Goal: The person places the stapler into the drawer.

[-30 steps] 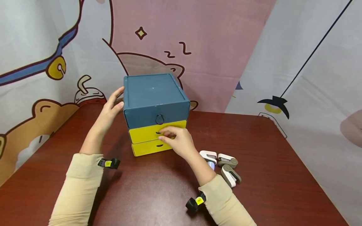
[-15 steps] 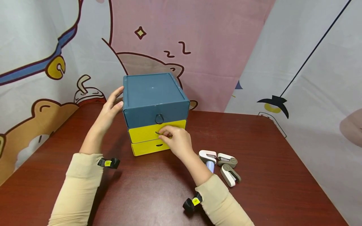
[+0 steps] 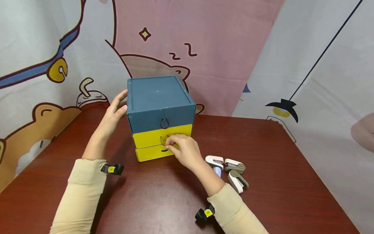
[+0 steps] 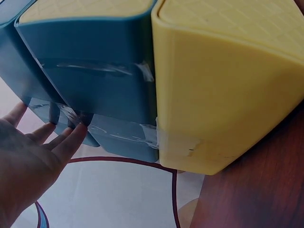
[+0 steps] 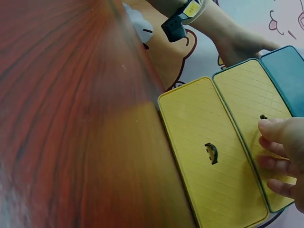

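A stacked drawer unit stands on the table, with a blue top drawer [image 3: 146, 122], a yellow middle drawer [image 3: 144, 139] and a yellow bottom drawer [image 3: 149, 154]. My left hand [image 3: 110, 119] rests its fingertips on the unit's left side, fingers fairly straight; in the left wrist view they touch the taped blue wall [image 4: 95, 90]. With thumb and forefinger my right hand [image 3: 186, 149] pinches the dark loop handle [image 3: 161, 140] of the middle drawer. The right wrist view has the thumb covering most of that loop. All the drawers look closed.
Right of the unit lie several small staplers: a white one [image 3: 214, 161], a white and grey-brown one [image 3: 235, 166], another like it [image 3: 238, 182]. A lavender object [image 3: 217, 171] is partly hidden by my right forearm. A printed cloth [image 3: 222, 65] hangs behind the table [image 3: 277, 156].
My right hand has moved slightly down and right, drawing the middle drawer's loop out into view. My left hand stays at the unit's side.
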`<control>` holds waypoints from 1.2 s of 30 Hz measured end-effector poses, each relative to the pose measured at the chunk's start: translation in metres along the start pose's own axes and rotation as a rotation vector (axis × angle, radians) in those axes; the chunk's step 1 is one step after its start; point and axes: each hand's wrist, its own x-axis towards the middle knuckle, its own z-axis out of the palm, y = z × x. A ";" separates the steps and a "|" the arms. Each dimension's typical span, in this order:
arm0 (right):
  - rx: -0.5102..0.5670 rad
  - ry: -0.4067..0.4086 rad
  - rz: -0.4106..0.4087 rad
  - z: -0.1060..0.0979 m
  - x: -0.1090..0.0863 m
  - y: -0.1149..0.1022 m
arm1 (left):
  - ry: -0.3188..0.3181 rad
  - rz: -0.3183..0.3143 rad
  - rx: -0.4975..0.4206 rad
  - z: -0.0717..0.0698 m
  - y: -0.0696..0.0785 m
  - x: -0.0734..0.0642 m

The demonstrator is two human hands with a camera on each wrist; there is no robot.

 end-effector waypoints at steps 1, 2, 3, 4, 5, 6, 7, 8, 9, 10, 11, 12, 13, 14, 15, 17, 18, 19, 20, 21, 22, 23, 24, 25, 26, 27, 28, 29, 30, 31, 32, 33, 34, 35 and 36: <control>0.005 -0.001 -0.009 -0.001 -0.001 0.000 | -0.001 0.000 -0.001 0.000 0.000 0.000; 0.014 -0.002 -0.015 -0.003 -0.002 0.001 | -0.001 0.000 0.000 0.000 0.000 0.000; 0.024 -0.006 -0.021 -0.004 -0.003 0.001 | -0.001 0.001 0.001 0.000 0.000 0.000; 0.037 -0.010 -0.026 -0.005 -0.004 0.001 | -0.001 0.001 0.001 0.000 0.000 0.000; 0.051 -0.017 -0.032 -0.007 -0.005 0.001 | -0.002 0.001 0.001 0.000 0.000 0.000; 0.062 -0.025 -0.038 -0.008 -0.006 0.001 | -0.002 0.001 0.001 0.000 0.000 0.000; 0.072 -0.035 -0.039 -0.009 -0.007 0.001 | -0.001 0.000 0.002 0.000 0.001 0.000; 0.079 -0.046 -0.040 -0.011 -0.008 0.000 | 0.000 -0.001 0.006 0.000 0.001 0.000; 0.085 -0.057 -0.041 -0.012 -0.010 -0.001 | 0.000 -0.002 0.006 0.000 0.001 0.000; 0.090 -0.064 -0.042 -0.014 -0.012 -0.001 | 0.001 -0.002 0.005 0.000 0.001 0.000; 0.094 -0.070 -0.043 -0.015 -0.013 -0.003 | 0.001 -0.004 0.007 0.000 0.001 0.000; 0.096 -0.074 -0.043 -0.017 -0.015 -0.004 | 0.001 -0.006 0.008 0.000 0.002 0.000; 0.098 -0.078 -0.044 -0.018 -0.017 -0.005 | 0.002 -0.007 0.009 0.000 0.002 0.000; 0.101 -0.080 -0.047 -0.020 -0.019 -0.007 | 0.001 -0.008 0.006 0.000 0.001 0.000; 0.100 -0.080 -0.049 -0.021 -0.021 -0.008 | 0.001 -0.008 0.002 0.000 0.001 0.000; 0.100 -0.078 -0.048 -0.024 -0.026 -0.011 | 0.000 -0.008 -0.001 0.000 0.001 0.000; 0.098 -0.079 -0.047 -0.025 -0.028 -0.013 | 0.000 -0.006 -0.005 0.000 0.001 0.000; 0.097 -0.080 -0.046 -0.026 -0.030 -0.014 | 0.000 -0.005 -0.008 0.000 0.000 0.000; 0.097 -0.083 -0.043 -0.027 -0.032 -0.015 | 0.000 -0.003 -0.014 0.000 0.000 0.001; 0.099 -0.085 -0.042 -0.028 -0.034 -0.016 | 0.001 0.000 -0.016 0.000 0.000 0.000; 0.103 -0.088 -0.042 -0.029 -0.036 -0.017 | 0.001 0.003 -0.025 0.000 0.000 0.001; 0.106 -0.092 -0.042 -0.030 -0.037 -0.018 | 0.002 0.005 -0.026 0.000 0.000 0.000; 0.109 -0.095 -0.045 -0.031 -0.039 -0.019 | 0.002 0.007 -0.030 0.000 -0.001 0.000; 0.112 -0.099 -0.049 -0.032 -0.040 -0.019 | 0.002 0.008 -0.030 0.000 -0.001 0.000; 0.115 -0.103 -0.052 -0.033 -0.042 -0.020 | 0.001 0.009 -0.030 0.000 0.000 0.000; 0.118 -0.105 -0.056 -0.034 -0.043 -0.021 | -0.001 0.010 -0.030 0.000 0.000 0.000; 0.119 -0.109 -0.059 -0.034 -0.044 -0.021 | -0.002 0.009 -0.028 0.000 0.000 0.000; 0.121 -0.111 -0.061 -0.035 -0.046 -0.022 | -0.002 0.008 -0.026 0.000 0.000 0.000; 0.124 -0.114 -0.064 -0.036 -0.047 -0.023 | -0.002 0.007 -0.027 0.000 0.000 0.000; 0.126 -0.117 -0.065 -0.036 -0.048 -0.024 | -0.002 0.006 -0.025 0.000 0.000 0.001; 0.128 -0.119 -0.065 -0.037 -0.049 -0.025 | -0.002 0.006 -0.024 0.000 0.000 0.001; 0.131 -0.121 -0.066 -0.038 -0.051 -0.026 | -0.001 0.005 -0.022 0.000 0.000 0.001; 0.132 -0.123 -0.066 -0.039 -0.052 -0.027 | 0.000 0.004 -0.022 0.000 0.000 0.001; 0.133 -0.124 -0.065 -0.040 -0.053 -0.028 | 0.000 0.004 -0.026 0.000 0.000 0.001; 0.133 -0.126 -0.066 -0.040 -0.054 -0.029 | 0.001 0.004 -0.022 0.000 0.000 0.001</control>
